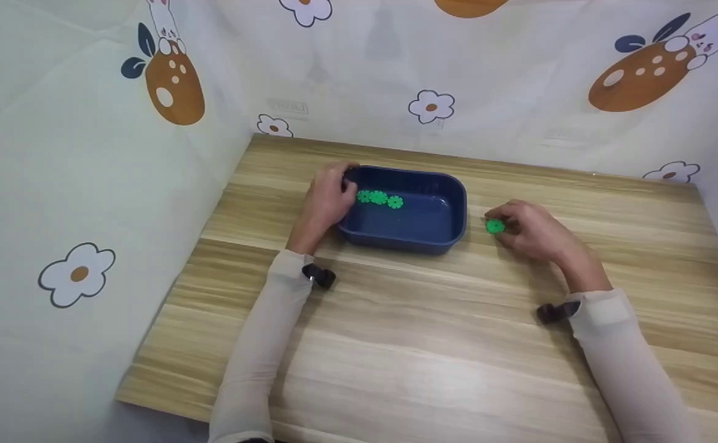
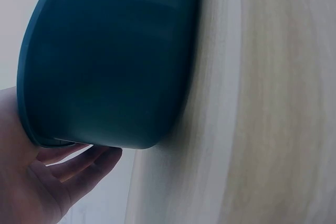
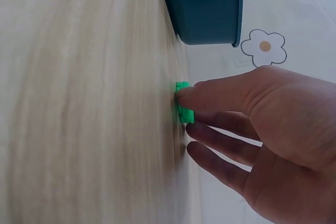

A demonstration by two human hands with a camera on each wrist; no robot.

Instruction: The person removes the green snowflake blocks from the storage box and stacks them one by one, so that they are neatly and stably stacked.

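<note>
My left hand [image 1: 332, 195] grips the left rim of a dark blue rectangular tub [image 1: 403, 240], thumb at the inside and fingers along the outer wall. In the left wrist view the tub's side [image 2: 110, 61] fills the upper left, with fingertips under its rim. Several green snowflake-shaped plastic discs [image 1: 395, 202] lie inside, toward the tub's left back. Right of the tub, my right hand [image 1: 534, 231] pinches a green disc [image 1: 494, 226] between thumb and fingers, close over the table. The right wrist view shows the thumb against this green piece [image 3: 185, 109], the other fingers behind it.
The wood-grain table [image 1: 395, 344] is bordered at the back and left by a pale curtain [image 1: 346, 80] printed with flowers and rabbits. Each forearm has a small black device [image 1: 558, 312] strapped at the wrist.
</note>
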